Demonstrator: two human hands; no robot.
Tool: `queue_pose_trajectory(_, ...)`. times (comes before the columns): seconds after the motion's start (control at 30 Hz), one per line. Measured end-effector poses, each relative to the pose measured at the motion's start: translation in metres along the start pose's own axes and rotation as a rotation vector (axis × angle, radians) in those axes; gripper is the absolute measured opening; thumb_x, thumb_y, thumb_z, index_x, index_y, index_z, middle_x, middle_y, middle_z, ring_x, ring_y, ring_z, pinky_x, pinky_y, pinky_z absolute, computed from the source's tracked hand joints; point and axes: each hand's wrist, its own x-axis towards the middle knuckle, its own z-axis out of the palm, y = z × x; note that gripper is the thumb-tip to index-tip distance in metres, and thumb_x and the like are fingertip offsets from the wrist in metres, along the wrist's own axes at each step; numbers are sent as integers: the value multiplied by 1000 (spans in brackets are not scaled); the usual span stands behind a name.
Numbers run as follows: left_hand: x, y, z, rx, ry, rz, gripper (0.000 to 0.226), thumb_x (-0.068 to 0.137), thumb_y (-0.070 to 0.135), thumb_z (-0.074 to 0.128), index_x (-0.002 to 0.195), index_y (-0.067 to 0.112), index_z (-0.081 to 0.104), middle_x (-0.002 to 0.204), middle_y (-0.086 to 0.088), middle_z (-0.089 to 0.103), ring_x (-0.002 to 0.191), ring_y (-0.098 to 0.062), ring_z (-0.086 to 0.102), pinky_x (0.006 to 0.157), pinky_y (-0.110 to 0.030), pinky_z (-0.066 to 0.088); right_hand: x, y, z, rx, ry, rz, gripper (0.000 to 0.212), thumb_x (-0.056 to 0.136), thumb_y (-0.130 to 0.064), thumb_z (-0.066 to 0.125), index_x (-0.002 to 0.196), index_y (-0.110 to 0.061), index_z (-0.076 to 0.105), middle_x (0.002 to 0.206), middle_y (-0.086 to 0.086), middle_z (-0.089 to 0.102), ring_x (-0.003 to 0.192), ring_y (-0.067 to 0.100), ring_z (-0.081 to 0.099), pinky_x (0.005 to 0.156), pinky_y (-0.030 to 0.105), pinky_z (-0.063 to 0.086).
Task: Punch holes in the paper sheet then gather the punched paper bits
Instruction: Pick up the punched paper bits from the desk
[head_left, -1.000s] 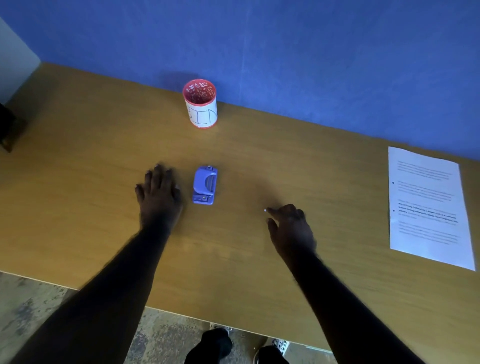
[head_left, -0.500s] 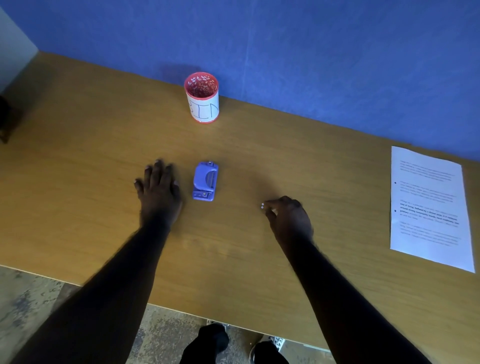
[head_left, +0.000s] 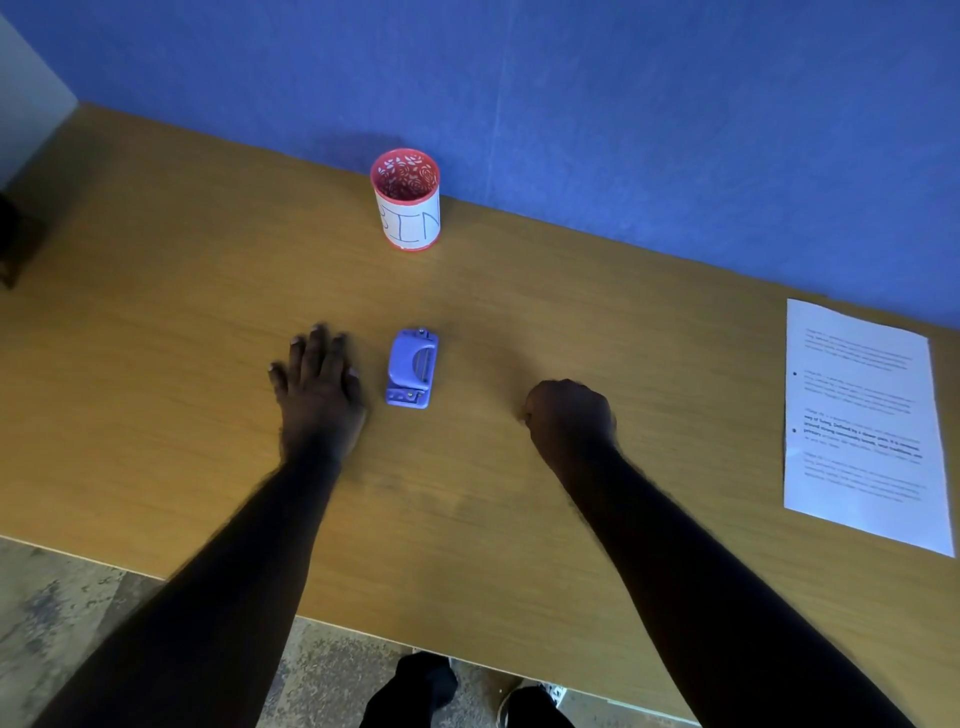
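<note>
A small purple hole punch (head_left: 412, 369) lies on the wooden table (head_left: 182, 312) between my hands. My left hand (head_left: 317, 384) rests flat on the table just left of the punch, fingers straight. To the right of the punch, my right hand (head_left: 569, 415) is curled into a fist on the table, knuckles up. Its fingertips close over the spot where a tiny white paper bit lay, and the bit is hidden. The printed paper sheet (head_left: 862, 421) lies flat at the far right, with two punched holes on its left margin.
A red cup labelled BIN (head_left: 408, 218) stands upright near the blue wall behind the punch. A dark object (head_left: 13, 244) sits at the table's far left edge. The table's front edge runs below my forearms, with my feet under it.
My right hand's fingers have curled from a pointed pinch into a fist, and the white bit at their tips is no longer visible. My left hand and the punch have stayed put.
</note>
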Motion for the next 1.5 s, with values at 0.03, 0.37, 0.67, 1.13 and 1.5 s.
queue_pose_trajectory(0.03, 0, 0, 0, 2, 0, 2, 50, 99, 20, 50, 148, 12, 43, 162, -12, 29, 150, -35, 22, 119, -61, 10, 2, -1, -2, -17, -8, -5, 9, 92, -18, 65, 96, -14, 72, 81, 0, 71, 62, 16, 62, 56, 30, 55)
queue_pose_trajectory(0.37, -3, 2, 1, 39, -17, -12, 53, 100, 24, 44, 152, 16, 34, 164, -8, 23, 152, -32, 17, 121, -59, 8, 14, -9, -11, -88, -42, -51, 8, 89, -9, 64, 81, -11, 66, 57, -3, 50, 56, 15, 57, 52, 29, 48)
queue_pose_trajectory(0.67, -3, 3, 1, 65, -49, -24, 54, 101, 27, 39, 154, 18, 28, 166, -6, 18, 153, -30, 14, 122, -58, 7, 15, -11, -5, -99, -51, -37, 6, 89, -11, 63, 87, -11, 68, 62, -1, 54, 56, 16, 56, 52, 29, 48)
queue_pose_trajectory(1.13, -3, 5, -2, 53, -19, -31, 52, 102, 26, 41, 152, 16, 34, 165, -7, 23, 152, -31, 17, 122, -57, 6, 17, 6, 4, 169, -70, 23, 13, 89, -29, 60, 91, -18, 66, 73, -2, 62, 65, 15, 60, 62, 30, 55)
queue_pose_trajectory(1.5, -2, 0, 4, 74, -9, -18, 54, 100, 26, 41, 152, 17, 34, 164, -8, 24, 152, -32, 18, 121, -58, 8, 8, 66, 9, 839, 22, 110, 14, 87, -20, 66, 74, -24, 68, 64, -3, 69, 50, 3, 59, 45, 16, 43)
